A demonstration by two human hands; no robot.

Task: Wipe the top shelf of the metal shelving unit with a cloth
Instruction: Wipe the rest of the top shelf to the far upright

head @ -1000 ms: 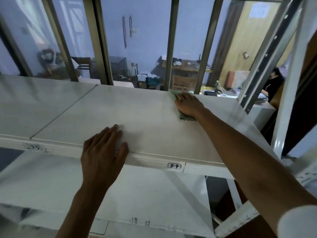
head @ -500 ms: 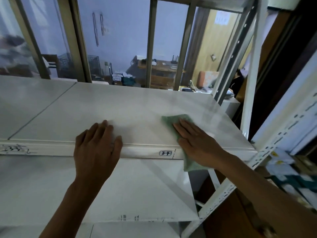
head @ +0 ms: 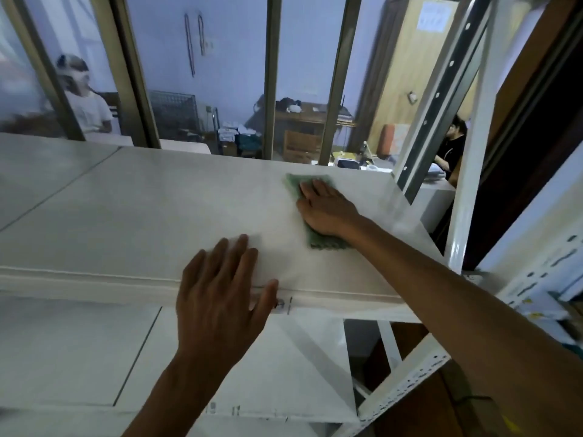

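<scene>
On the top shelf the right hand presses a green cloth flat under straight fingers, toward the right end and nearer the back edge. The left hand lies with open fingers over the front lip, holding nothing. I'd judge the wiping under way on this right panel; the long stretch to the left looks still to be covered. A white upright post hems the right edge, and window bars stand just behind
</scene>
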